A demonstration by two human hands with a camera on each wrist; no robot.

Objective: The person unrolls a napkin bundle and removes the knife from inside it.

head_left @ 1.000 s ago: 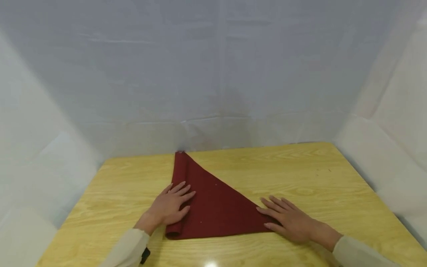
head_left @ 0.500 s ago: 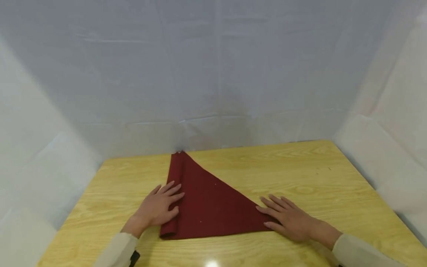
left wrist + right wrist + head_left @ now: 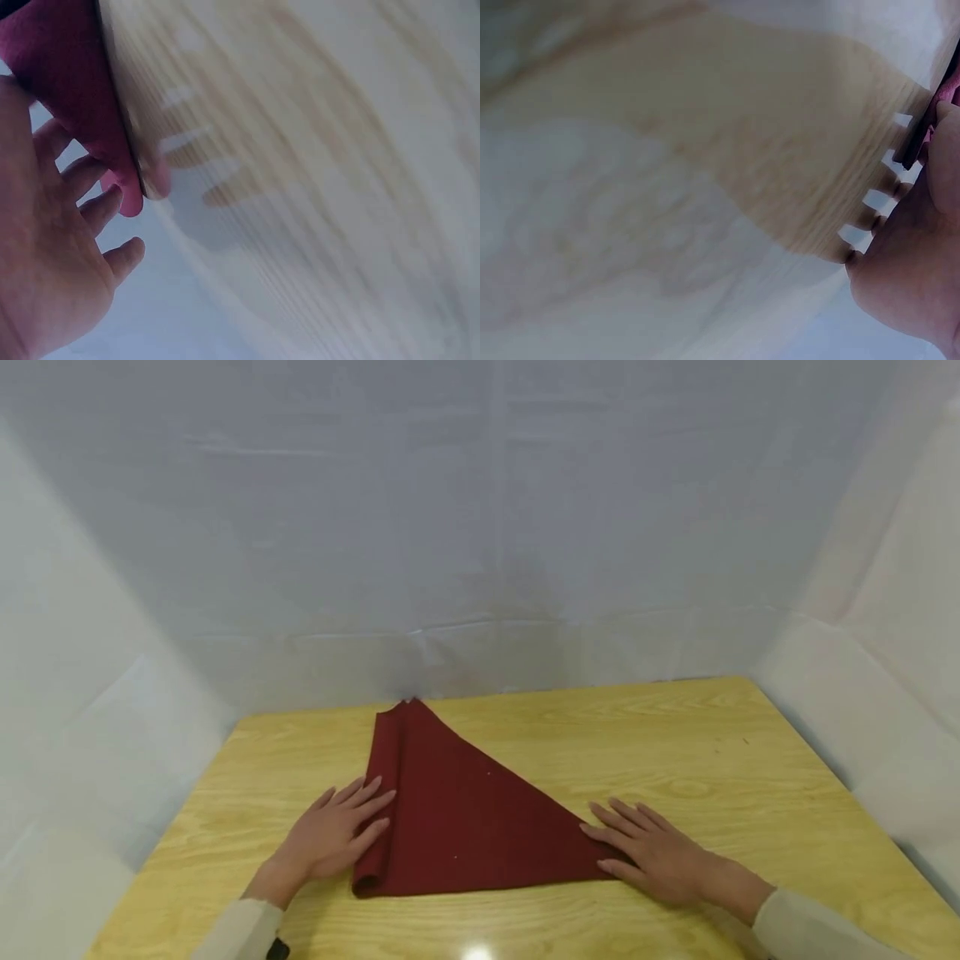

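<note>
A dark red cloth (image 3: 480, 827) lies on the wooden table, roughly a triangle, with its left side turned over into a loose roll (image 3: 384, 752). My left hand (image 3: 327, 833) rests on that roll with fingers spread and fairly straight. In the left wrist view the red roll (image 3: 79, 82) passes beside the fingers of the left hand (image 3: 56, 232). My right hand (image 3: 660, 860) lies with straight fingers on the cloth's right corner. The right wrist view has the right hand (image 3: 915, 247) low over the tabletop, with only a sliver of cloth (image 3: 949, 94) showing.
The wood-grained table (image 3: 675, 752) reaches back to a pale grey sheet wall (image 3: 480, 527). White sheets hang along the left (image 3: 75, 693) and right (image 3: 892, 652) sides.
My left hand has slid left, and the cloth's folded left side has shifted left with it, widening the flat red area. The right hand has stayed on the right corner.
</note>
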